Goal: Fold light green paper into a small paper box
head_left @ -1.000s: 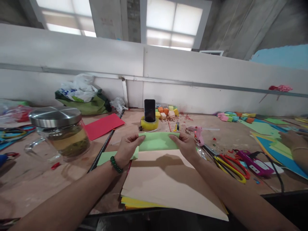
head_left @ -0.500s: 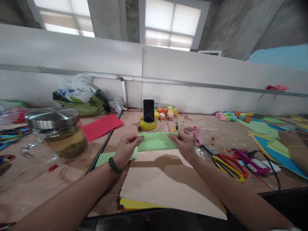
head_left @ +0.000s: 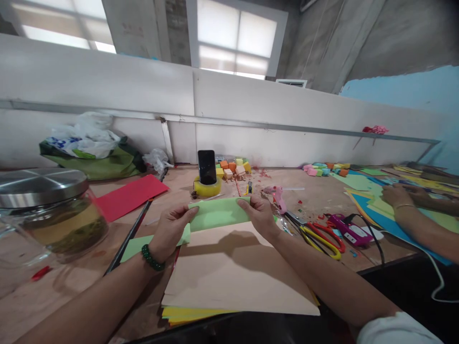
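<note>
Both hands hold a folded green paper (head_left: 218, 213) just above the desk (head_left: 315, 200). The left hand (head_left: 171, 230) pinches its left edge between thumb and fingers; the right hand (head_left: 258, 216) pinches its right edge in the same way. Held by both ends, the paper stays taut and level, with its long fold edge toward the person. It hangs over the far edge of a stack of sheets (head_left: 236, 277), tan on top with yellow showing beneath, set squarely in front of the person. A second green sheet (head_left: 138, 244) lies flat under the left wrist, which wears a bead bracelet (head_left: 152, 258).

Tools lie within reach to the right: a glue gun (head_left: 277, 196), scissors (head_left: 319, 236) and a purple tool (head_left: 349, 229) with a cord. A phone (head_left: 207, 166) stands upright in a roll of yellow tape (head_left: 205, 187), which serves as its stand, screen toward the person. Foam blocks (head_left: 232, 167) are heaped behind it.

At left, a glass jar (head_left: 53, 215) with a metal lid, shut, holds a yellowish liquid with dark leaves settled low. A red sheet (head_left: 131, 196) lies beyond it, and a green bag (head_left: 91, 160) against the wall holds crumpled plastic. At far right another person's hand (head_left: 394, 196) rests on coloured sheets.
</note>
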`<state>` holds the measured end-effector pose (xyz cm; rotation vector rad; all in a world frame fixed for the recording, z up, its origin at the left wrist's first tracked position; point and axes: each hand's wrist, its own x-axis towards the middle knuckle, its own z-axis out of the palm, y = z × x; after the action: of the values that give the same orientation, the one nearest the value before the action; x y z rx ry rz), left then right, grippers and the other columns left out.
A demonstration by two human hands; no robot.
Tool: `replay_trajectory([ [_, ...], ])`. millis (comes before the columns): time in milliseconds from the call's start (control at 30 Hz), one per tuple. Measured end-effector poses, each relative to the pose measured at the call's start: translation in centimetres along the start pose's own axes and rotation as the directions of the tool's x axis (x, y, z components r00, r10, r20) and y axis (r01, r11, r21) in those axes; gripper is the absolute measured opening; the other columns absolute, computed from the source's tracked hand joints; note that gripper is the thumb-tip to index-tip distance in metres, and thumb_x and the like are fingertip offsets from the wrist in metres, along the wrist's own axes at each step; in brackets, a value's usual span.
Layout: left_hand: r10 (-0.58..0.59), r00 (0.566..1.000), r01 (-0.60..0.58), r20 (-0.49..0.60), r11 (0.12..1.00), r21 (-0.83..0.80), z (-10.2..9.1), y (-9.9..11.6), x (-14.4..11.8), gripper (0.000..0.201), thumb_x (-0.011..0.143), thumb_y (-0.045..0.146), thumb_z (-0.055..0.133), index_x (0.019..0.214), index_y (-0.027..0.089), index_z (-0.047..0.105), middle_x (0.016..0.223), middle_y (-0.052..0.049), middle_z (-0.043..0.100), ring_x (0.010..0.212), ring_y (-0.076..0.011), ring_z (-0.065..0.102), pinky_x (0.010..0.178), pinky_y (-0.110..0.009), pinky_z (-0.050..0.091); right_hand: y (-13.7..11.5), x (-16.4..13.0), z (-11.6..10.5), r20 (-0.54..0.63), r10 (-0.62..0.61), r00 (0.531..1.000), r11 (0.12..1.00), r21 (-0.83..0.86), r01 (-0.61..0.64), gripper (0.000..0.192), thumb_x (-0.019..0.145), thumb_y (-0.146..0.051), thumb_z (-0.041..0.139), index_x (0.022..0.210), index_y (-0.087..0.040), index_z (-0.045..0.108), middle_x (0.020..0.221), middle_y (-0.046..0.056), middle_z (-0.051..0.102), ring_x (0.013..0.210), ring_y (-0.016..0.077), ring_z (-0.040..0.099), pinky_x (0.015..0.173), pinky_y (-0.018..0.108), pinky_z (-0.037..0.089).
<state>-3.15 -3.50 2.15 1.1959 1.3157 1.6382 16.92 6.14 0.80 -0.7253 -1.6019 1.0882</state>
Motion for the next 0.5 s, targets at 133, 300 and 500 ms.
replay_trajectory([
  [133, 0.027, 1.0, -0.027, -0.003, 0.997, 0.077, -0.1, 0.0, 0.0, 0.039, 0.062, 0.052, 0.073, 0.055, 0.017, 0.056, 0.052, 0.005, 0.048, 0.051, -0.0097, 0.041, 0.047, -0.021, 0.033, 0.5, 0.1, -0.2, 0.006, 0.022, 1.0, 0.999, -0.029, -0.022, 0.047, 0.068, -0.062, 0.064, 0.064, -0.017, 0.055, 0.057, -0.003, 0.043, 0.053, 0.0102, 0.037, 0.047, 0.023, 0.032],
  [300, -0.007, 0.999, -0.007, 0.046, 0.953, 0.302, -0.6, -0.2, 0.7, 0.027, 0.065, 0.044, 0.063, 0.064, 0.017, 0.06, 0.052, 0.006, 0.044, 0.05, -0.0104, 0.04, 0.048, -0.022, 0.033, 1.2, 0.7, -0.4, 0.078, 0.037, 0.996, 0.958, -0.285, -0.013, 0.04, 0.076, -0.054, 0.056, 0.06, -0.018, 0.047, 0.056, -0.005, 0.038, 0.053, 0.0091, 0.033, 0.047, 0.022, 0.027],
  [500, -0.157, 0.968, -0.067, 0.195, 0.59, 0.804, -0.9, -1.1, 0.9, 0.046, 0.071, 0.022, 0.052, 0.116, 0.016, 0.057, 0.06, 0.005, 0.05, 0.058, -0.017, 0.051, 0.055, -0.026, 0.037, 1.7, 0.4, -0.2, 0.222, 0.165, 0.961, 0.814, -0.581, -0.006, 0.015, 0.068, -0.025, 0.067, 0.063, -0.018, 0.054, 0.055, -0.006, 0.04, 0.055, 0.0101, 0.037, 0.052, 0.022, 0.025],
])
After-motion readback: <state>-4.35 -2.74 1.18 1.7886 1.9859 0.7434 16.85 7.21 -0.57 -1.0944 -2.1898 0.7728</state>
